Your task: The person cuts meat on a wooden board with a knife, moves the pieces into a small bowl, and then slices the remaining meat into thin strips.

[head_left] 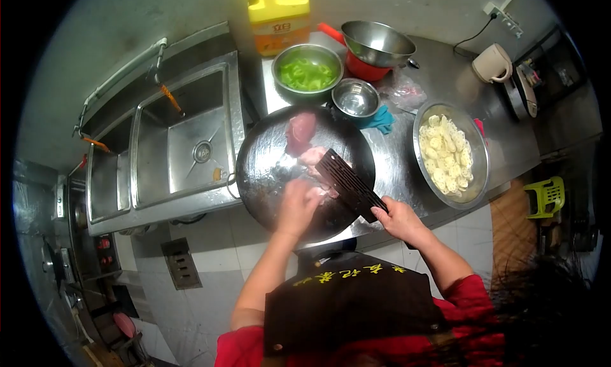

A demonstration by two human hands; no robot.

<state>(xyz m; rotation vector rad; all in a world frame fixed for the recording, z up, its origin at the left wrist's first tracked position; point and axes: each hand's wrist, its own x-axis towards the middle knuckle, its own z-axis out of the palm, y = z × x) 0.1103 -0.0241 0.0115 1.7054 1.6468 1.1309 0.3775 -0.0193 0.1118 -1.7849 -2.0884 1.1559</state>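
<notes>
My right hand (pixel 401 221) is wrapped around the handle of a black cleaver (pixel 347 181) with a grooved pattern on its blade. The blade slants over a large, dark round board (pixel 264 157), beside pieces of pale pink raw meat (pixel 312 156). With curled fingers, my left hand (pixel 298 205) holds meat on the board, left of the blade; its fingertips are partly hidden. A bigger, darker pink piece of meat (pixel 301 130) lies farther back on the board.
A double sink (pixel 191 163) is on the left. Behind the board stand a bowl of green vegetable pieces (pixel 309 74), a small metal bowl (pixel 355 98), a blue cloth (pixel 380 119) and a yellow jug (pixel 278 17). Sliced lotus root (pixel 447 154) fills a basin at right.
</notes>
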